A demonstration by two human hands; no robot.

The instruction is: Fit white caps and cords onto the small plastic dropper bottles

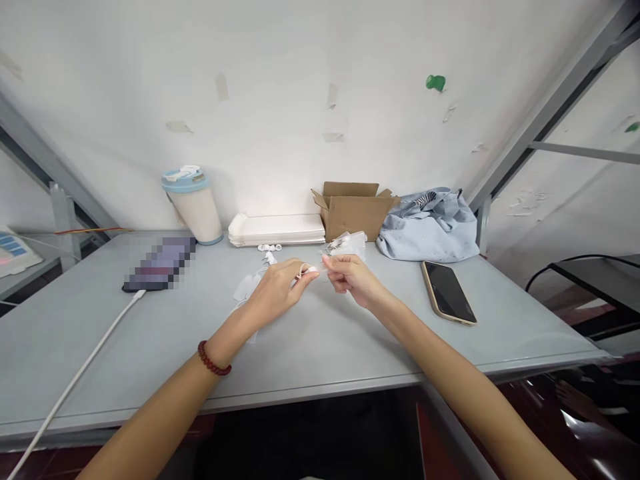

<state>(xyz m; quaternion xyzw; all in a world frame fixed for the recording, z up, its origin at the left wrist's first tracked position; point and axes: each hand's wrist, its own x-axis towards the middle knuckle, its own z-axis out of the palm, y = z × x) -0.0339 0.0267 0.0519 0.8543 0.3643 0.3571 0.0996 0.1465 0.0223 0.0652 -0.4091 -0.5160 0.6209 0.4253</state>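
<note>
My left hand, with a red beaded bracelet at the wrist, pinches a small white piece with a thin looped white cord. My right hand is closed just to the right of it, thumb and forefinger pinching what looks like a thin clear film beside the white piece. The film's exact kind is too small to make out. Beside and partly behind my left hand lie white cords with clear plastic pieces. Behind my right hand is a small pile of clear plastic pieces with white parts.
At the back stand a cup with a blue lid, a stack of white boxes, an open cardboard box and a light blue cloth. A phone lies right; a blurred device with a white cable lies left.
</note>
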